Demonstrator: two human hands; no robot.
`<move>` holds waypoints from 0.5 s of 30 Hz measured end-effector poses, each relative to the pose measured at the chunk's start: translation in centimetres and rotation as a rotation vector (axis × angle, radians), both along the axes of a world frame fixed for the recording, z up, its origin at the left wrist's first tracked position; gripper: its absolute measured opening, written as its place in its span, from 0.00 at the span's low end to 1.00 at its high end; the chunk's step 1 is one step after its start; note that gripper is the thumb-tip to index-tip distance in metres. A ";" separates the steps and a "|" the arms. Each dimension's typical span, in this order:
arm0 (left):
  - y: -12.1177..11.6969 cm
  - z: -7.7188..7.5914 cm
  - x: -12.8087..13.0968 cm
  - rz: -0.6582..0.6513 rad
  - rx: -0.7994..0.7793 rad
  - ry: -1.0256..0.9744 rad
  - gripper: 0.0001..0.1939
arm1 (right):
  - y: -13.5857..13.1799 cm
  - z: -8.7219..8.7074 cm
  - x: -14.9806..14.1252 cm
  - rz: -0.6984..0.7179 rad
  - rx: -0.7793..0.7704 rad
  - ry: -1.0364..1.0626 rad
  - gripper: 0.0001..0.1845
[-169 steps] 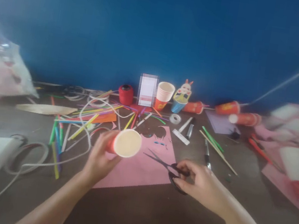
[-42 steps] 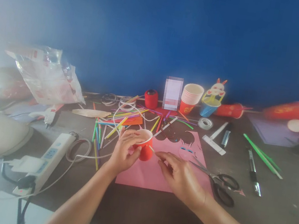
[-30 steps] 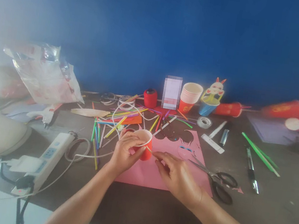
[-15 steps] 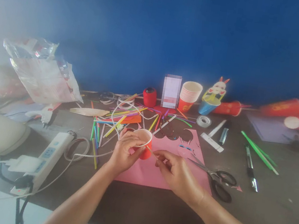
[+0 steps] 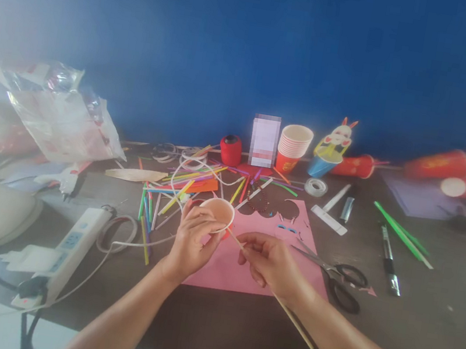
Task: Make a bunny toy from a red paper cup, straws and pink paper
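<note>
A red paper cup (image 5: 220,212) with a white rim is gripped by my left hand (image 5: 194,242), its mouth tipped toward me. My right hand (image 5: 269,263) pinches a thin wooden stick (image 5: 294,324). The stick's upper end meets the cup's side just below the rim; whether it goes through the wall I cannot tell. Its lower end sticks out beneath my right wrist. Under both hands lies a pink paper sheet (image 5: 218,269) with rounded cutouts along its far edge. Black-handled scissors (image 5: 338,279) rest on the sheet's right side.
Loose coloured straws (image 5: 176,195) and a white cable lie left of the cup. Behind stand a stack of paper cups (image 5: 294,146) and a blue cup with a rabbit figure (image 5: 325,162). A power strip (image 5: 71,249) and glue gun (image 5: 66,179) are at left, a pen (image 5: 389,261) at right.
The cup has tipped so its opening faces me more. My right hand has turned slightly, and the stick's long lower end now shows below the wrist.
</note>
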State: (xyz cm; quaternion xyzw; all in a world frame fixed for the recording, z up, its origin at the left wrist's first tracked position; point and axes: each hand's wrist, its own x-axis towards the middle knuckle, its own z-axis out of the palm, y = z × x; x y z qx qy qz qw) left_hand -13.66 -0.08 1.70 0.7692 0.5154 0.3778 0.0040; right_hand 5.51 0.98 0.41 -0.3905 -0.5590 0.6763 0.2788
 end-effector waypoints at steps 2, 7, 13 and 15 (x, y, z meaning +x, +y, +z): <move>0.0 0.1 0.0 -0.004 -0.002 0.007 0.04 | 0.1 0.0 0.1 -0.010 0.072 -0.029 0.12; 0.0 0.2 0.1 -0.007 0.005 0.015 0.04 | -1.1 0.7 0.7 -0.028 0.742 -0.396 0.17; -0.2 0.3 0.3 0.016 0.007 0.031 0.05 | -1.4 0.7 0.4 -0.014 0.752 -0.451 0.18; -0.2 0.3 0.3 0.021 0.001 0.034 0.05 | -0.9 0.6 0.1 -0.067 0.465 -0.252 0.14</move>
